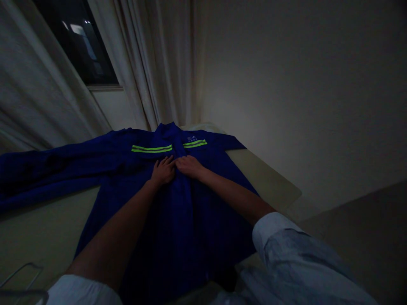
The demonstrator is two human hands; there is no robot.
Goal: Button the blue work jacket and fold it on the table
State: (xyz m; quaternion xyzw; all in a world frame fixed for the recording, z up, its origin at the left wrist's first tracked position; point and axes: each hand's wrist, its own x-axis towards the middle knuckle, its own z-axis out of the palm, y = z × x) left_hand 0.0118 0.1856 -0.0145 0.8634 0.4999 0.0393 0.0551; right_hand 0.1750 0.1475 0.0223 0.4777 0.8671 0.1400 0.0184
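Observation:
A dark blue jacket (203,212) with bright yellow-green stripes across the chest lies spread front-up on a pale table (41,228), collar toward the wall. My left hand (163,170) and my right hand (190,166) meet at the chest, just below the stripes, on the front closure. Both hands have their fingers curled and pinched on the fabric edges along the middle seam. One long sleeve (47,169) stretches far out to the left. The room is dim and small details of the closure are hard to make out.
Pale curtains (152,63) hang behind the table, with a dark window (79,38) at the upper left. A bare wall fills the right side. A thin wire shape (19,275), perhaps a hanger, lies at the lower left. The table's right edge (286,182) drops to the floor.

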